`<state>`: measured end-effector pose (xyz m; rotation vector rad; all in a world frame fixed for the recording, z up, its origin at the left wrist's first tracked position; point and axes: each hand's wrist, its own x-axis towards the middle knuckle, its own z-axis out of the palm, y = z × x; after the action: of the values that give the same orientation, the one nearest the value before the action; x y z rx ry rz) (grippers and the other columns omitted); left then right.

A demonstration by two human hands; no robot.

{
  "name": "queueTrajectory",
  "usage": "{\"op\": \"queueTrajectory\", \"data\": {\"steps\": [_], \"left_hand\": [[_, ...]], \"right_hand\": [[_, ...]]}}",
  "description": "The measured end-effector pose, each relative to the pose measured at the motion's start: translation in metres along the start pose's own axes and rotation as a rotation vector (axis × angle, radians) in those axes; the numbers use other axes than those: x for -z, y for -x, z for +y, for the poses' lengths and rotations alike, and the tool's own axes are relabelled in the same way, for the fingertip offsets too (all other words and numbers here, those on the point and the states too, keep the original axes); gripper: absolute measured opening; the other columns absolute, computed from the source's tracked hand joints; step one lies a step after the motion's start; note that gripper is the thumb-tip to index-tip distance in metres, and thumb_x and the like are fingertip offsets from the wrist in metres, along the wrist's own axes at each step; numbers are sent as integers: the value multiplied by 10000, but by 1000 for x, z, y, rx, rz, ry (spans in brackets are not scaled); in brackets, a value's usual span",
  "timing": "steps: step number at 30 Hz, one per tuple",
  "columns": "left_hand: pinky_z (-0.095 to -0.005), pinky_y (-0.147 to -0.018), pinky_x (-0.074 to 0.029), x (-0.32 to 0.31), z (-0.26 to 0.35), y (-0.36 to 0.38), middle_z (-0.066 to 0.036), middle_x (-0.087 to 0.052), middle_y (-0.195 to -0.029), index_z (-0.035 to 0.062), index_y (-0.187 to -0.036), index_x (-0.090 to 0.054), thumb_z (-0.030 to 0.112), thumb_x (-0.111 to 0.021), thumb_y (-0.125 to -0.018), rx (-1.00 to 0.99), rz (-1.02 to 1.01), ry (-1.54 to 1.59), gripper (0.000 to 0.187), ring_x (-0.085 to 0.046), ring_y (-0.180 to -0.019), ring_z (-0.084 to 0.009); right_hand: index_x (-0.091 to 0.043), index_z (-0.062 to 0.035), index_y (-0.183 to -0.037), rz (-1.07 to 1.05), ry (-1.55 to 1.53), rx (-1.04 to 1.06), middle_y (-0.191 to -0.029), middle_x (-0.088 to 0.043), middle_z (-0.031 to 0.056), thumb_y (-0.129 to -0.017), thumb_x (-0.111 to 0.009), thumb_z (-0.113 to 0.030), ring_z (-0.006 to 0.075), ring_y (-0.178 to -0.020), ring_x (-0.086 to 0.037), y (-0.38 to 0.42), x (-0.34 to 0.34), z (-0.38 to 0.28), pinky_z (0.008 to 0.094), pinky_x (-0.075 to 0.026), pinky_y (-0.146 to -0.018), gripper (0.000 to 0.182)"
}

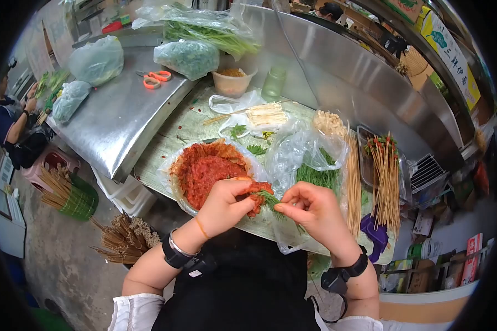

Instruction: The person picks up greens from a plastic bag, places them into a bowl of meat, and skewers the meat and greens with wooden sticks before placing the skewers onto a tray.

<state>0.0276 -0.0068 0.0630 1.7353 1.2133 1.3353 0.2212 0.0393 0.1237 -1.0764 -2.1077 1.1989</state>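
My left hand (pixel 226 205) is closed on a slice of red, sauce-coated meat (pixel 262 190) at the right edge of the bowl. Fingers of my right hand (pixel 306 208) pinch a small bunch of green herbs (pixel 270 199), which lies against the meat. The lined bowl (pixel 168 172) holds more red marinated meat (pixel 204 174). Right of it, long green stalks (pixel 318 177) lie in a clear plastic bag (pixel 284 160). Bare wooden skewers (pixel 354 187) lie beyond my right hand.
Loaded skewers (pixel 385 176) stand by a clear tray at right. Behind are pale strips (pixel 266 115), a green cup (pixel 274 83) and a tub (pixel 233 83). Orange scissors (pixel 153 79) rest on the steel counter (pixel 121 110). Another person (pixel 15 124) works at far left.
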Motion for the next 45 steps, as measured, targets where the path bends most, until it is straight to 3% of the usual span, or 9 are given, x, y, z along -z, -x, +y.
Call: {"op": "queueTrajectory", "data": {"steps": [1,11,15,22,27,30,34,40,45], "left_hand": [[-233,-647,-462,1,2,2,-36,-630,-824,-8,-975,-625,-14,-556,-766,261,-69,374,220,-574,-733,-101],[-214,-652,-473,5,-7,13,-27,-623,-863,-30,-969,-611,-26,-576,-793,379,117,723,179,-565,-747,-61],[-214,-655,-472,-2,-8,15,-23,-623,-873,-28,-954,-611,-21,-584,-799,391,226,764,157,-569,-746,-66],[-236,-667,-470,-2,-16,14,-13,-616,-781,-5,-901,-635,15,-612,-772,211,261,264,133,-576,-712,-113],[-261,-796,-444,23,-30,-1,-56,-591,-956,-1,-917,-644,66,-637,-775,-35,286,-67,157,-556,-871,-133],[-246,-836,-428,62,-37,3,-43,-573,-1048,-2,-976,-642,54,-619,-812,227,396,277,176,-530,-944,-103],[-230,-742,-457,89,-51,20,-16,-621,-864,-8,-992,-639,40,-627,-801,304,415,217,197,-565,-801,-84],[-366,-662,-477,78,-72,12,-106,-596,-788,58,-790,-621,85,-665,-669,133,145,-689,131,-571,-765,-316],[-362,-674,-488,53,-73,-15,-75,-593,-872,86,-768,-634,116,-663,-656,-73,-54,-836,119,-572,-835,-286]], "right_hand": [[-592,-12,-793,-57,-15,-3,-646,-535,-26,-760,-690,-56,27,-547,-473,-2,-2,5,184,-360,-481,113],[-565,19,-941,-159,-108,196,-860,-523,15,-743,-676,22,50,-613,-542,-19,-20,27,166,-422,-546,227],[-563,29,-960,-87,-402,28,-940,-520,42,-762,-633,47,98,-717,-600,-20,-33,28,198,-485,-636,211],[-590,32,-924,-24,-763,58,-953,-551,54,-809,-588,30,146,-767,-631,-31,-50,45,239,-510,-699,115],[-611,20,-905,70,-804,-75,-860,-613,68,-802,-629,-4,154,-731,-633,-40,-51,46,245,-525,-684,107],[-611,17,-909,243,-745,-42,-816,-627,71,-796,-641,-12,152,-714,-635,-43,-43,50,249,-528,-679,120],[-602,28,-910,280,-813,-87,-843,-632,80,-785,-643,21,151,-742,-641,-32,-42,72,239,-510,-689,131],[-597,18,-885,269,-834,-87,-827,-604,54,-789,-641,9,149,-727,-633,-22,-45,88,244,-518,-689,107],[-598,8,-880,282,-816,-79,-829,-582,42,-788,-645,-8,140,-706,-624,-17,-41,92,241,-524,-670,104]]}}
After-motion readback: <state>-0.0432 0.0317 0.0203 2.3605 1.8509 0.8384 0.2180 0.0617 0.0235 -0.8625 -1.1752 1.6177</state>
